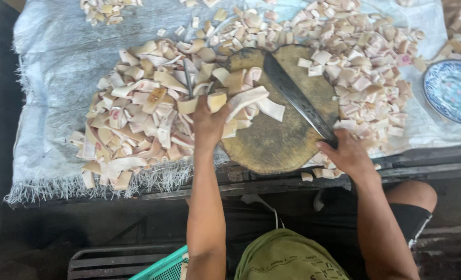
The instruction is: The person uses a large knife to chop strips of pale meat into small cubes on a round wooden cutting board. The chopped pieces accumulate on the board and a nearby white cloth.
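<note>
My left hand (208, 126) grips a bunch of long pale strips (248, 101) at the left edge of a round, worn wooden chopping block (277, 140). My right hand (347, 154) holds the handle of a big dark cleaver (297, 96), whose blade lies flat across the block, pointing up and to the left. A large heap of uncut pale strips (132, 124) lies left of the block. Small cut pieces (360, 67) are piled to its right and behind it.
Everything rests on a white woven plastic sheet (54, 67) with a frayed front edge, over a dark wooden bench. A blue patterned plate (453, 91) sits at the far right. A green basket corner (163, 267) shows below by my knees.
</note>
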